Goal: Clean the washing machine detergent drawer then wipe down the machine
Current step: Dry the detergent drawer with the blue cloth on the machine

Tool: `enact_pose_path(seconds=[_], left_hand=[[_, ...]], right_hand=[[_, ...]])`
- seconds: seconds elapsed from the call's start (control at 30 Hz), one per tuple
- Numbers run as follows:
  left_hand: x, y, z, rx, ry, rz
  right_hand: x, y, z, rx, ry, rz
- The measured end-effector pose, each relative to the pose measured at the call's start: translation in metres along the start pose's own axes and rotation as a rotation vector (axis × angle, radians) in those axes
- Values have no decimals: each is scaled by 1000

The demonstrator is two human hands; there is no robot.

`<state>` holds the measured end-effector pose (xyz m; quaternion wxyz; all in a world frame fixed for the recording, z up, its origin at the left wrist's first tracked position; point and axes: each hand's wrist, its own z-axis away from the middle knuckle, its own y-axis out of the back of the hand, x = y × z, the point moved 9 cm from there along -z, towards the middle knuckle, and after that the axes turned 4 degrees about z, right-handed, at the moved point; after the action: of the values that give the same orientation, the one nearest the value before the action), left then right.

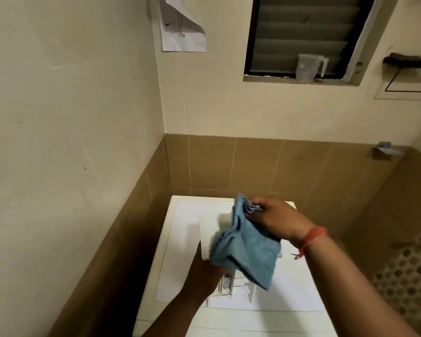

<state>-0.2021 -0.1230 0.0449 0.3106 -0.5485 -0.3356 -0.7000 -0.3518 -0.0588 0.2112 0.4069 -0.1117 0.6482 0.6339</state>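
The white detergent drawer [210, 235] is held above the top of the white washing machine [173, 239]. My left hand [204, 276] grips the drawer from its near left side; its compartments show below the cloth. My right hand [275, 220] pinches a blue cloth [247, 251], which hangs crumpled over the middle of the drawer and hides much of it. A red thread is tied round my right wrist.
The machine stands in a corner, with a cream wall on the left and brown tiles [253, 166] behind. A louvred window [301, 37] with a clear plastic jug [310, 66] on its sill sits above. A paper sheet [182, 27] hangs on the wall.
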Motion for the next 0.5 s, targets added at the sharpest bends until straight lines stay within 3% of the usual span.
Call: enact_pose_path(seconds=[0.1, 0.3, 0.5], left_hand=[[13, -2, -1, 13, -85, -42], [15, -1, -3, 1, -108, -14], [8, -5, -3, -36, -121, 27]], right_hand=[[-2, -11, -9, 81, 47, 401], [-4, -74, 32, 195, 254, 633], [2, -101, 48, 374, 222, 730]])
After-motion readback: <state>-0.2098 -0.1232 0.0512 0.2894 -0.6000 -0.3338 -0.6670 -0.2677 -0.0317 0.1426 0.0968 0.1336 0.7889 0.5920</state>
